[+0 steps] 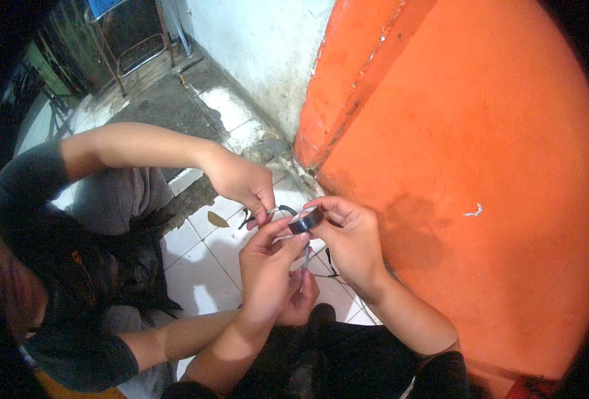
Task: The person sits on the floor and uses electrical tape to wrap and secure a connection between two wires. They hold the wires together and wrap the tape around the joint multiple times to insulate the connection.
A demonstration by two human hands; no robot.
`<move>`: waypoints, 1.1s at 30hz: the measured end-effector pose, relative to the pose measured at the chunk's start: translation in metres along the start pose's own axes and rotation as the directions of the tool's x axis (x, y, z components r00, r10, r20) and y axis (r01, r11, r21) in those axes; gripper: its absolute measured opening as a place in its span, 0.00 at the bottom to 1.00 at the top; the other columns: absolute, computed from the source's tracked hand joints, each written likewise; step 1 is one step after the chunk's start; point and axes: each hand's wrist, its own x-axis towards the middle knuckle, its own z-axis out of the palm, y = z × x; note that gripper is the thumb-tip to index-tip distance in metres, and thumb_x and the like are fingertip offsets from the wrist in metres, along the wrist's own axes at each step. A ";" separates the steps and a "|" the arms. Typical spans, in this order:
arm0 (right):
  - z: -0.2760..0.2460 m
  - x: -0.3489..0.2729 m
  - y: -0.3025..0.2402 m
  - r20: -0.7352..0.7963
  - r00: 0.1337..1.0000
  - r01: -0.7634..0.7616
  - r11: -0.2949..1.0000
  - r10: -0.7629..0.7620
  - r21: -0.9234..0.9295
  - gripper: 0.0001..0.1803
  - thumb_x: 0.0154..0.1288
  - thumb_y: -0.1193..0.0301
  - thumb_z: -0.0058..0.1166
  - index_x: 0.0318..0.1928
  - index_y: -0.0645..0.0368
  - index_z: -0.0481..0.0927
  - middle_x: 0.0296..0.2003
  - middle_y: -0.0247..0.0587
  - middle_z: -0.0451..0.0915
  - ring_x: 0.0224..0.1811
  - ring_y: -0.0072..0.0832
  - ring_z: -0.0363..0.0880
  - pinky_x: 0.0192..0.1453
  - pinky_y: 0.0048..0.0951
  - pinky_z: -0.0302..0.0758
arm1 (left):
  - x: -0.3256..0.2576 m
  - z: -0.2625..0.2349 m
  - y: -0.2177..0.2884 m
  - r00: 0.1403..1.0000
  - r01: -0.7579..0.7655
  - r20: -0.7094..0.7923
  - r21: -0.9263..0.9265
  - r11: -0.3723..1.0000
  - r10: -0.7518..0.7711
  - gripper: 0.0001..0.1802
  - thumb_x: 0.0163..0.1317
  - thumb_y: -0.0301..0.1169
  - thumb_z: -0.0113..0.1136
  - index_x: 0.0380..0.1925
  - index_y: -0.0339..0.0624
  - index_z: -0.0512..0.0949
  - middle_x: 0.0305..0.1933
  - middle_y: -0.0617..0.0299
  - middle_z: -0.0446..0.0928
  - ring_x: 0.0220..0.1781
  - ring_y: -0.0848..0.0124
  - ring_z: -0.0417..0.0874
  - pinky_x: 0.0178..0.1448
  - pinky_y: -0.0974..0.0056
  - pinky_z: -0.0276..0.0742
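Note:
A roll of black electrical tape (306,220) is held by my right hand (354,238), fingers and thumb closed around its right side. My left hand (268,269) is just below and left of the roll. Its thumb and fingers are pinched at a thin cable (306,256), their tips close against the roll. Another person's hand (246,186) pinches the dark upper end of the cable from the left. That person's other hand (299,300), partly behind my left hand, grips the grey lower part. The stretch of cable behind the roll is hidden.
A person in dark clothes crouches close on the left, arms reaching across. An orange wall (480,166) stands at the right, a white wall (261,60) beyond. A dry leaf (218,219) lies on the white tiled floor (208,272). A metal-framed chair (135,50) stands at the far left.

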 end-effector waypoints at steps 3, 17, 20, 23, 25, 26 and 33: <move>-0.002 0.004 -0.001 -0.010 0.999 -0.041 0.999 0.041 -0.006 0.09 0.67 0.78 0.58 0.45 0.70 0.82 0.34 0.40 0.85 0.34 0.20 0.82 0.36 0.22 0.78 | 0.005 0.003 -0.002 0.999 -0.047 -0.015 0.013 0.999 0.047 0.16 0.65 0.21 0.64 0.53 0.31 0.78 0.44 0.58 0.81 0.42 0.73 0.84 0.44 0.69 0.79; -0.006 0.014 0.007 0.003 0.999 -0.051 0.985 0.051 0.167 0.08 0.66 0.79 0.56 0.44 0.68 0.83 0.36 0.40 0.85 0.35 0.23 0.82 0.37 0.23 0.79 | 0.013 0.001 -0.007 1.000 0.018 0.021 -0.192 0.981 -0.014 0.13 0.68 0.29 0.63 0.49 0.35 0.78 0.41 0.59 0.81 0.42 0.71 0.80 0.47 0.63 0.77; -0.009 0.015 0.010 0.028 0.991 -0.137 0.974 0.134 0.178 0.10 0.65 0.80 0.56 0.47 0.67 0.81 0.37 0.40 0.84 0.35 0.24 0.82 0.39 0.25 0.80 | 0.015 -0.001 -0.009 0.998 0.018 0.066 -0.223 0.975 -0.004 0.11 0.67 0.30 0.64 0.46 0.39 0.79 0.41 0.61 0.81 0.42 0.71 0.79 0.49 0.60 0.75; -0.011 0.017 0.013 0.056 0.983 -0.179 0.972 0.172 0.153 0.14 0.64 0.80 0.56 0.50 0.66 0.78 0.38 0.42 0.83 0.36 0.26 0.82 0.41 0.27 0.82 | 0.015 -0.002 -0.011 0.996 0.021 0.092 -0.263 0.965 0.003 0.09 0.67 0.31 0.64 0.44 0.42 0.80 0.41 0.63 0.81 0.43 0.72 0.79 0.50 0.60 0.74; -0.009 0.016 0.015 0.039 0.984 -0.178 0.966 0.173 0.187 0.17 0.62 0.81 0.57 0.52 0.66 0.76 0.39 0.44 0.82 0.38 0.28 0.83 0.44 0.29 0.83 | 0.015 -0.002 -0.011 0.995 0.019 0.101 -0.271 0.962 0.008 0.08 0.67 0.31 0.64 0.44 0.44 0.80 0.40 0.65 0.81 0.43 0.73 0.79 0.51 0.60 0.74; -0.007 0.016 0.017 -0.002 0.990 -0.136 0.974 0.139 0.184 0.17 0.62 0.81 0.57 0.52 0.66 0.76 0.40 0.44 0.81 0.40 0.29 0.83 0.44 0.30 0.83 | 0.015 -0.001 -0.011 0.994 0.017 0.104 -0.264 0.964 0.011 0.08 0.67 0.30 0.64 0.45 0.44 0.80 0.39 0.66 0.80 0.43 0.73 0.79 0.51 0.60 0.74; -0.007 0.017 0.017 0.072 0.989 -0.142 0.975 0.132 0.168 0.18 0.59 0.83 0.56 0.52 0.68 0.76 0.43 0.44 0.80 0.43 0.32 0.83 0.48 0.31 0.83 | 0.011 0.006 -0.010 0.999 -0.032 -0.011 -0.253 0.967 0.030 0.10 0.67 0.31 0.65 0.46 0.43 0.79 0.38 0.67 0.79 0.40 0.74 0.78 0.49 0.61 0.75</move>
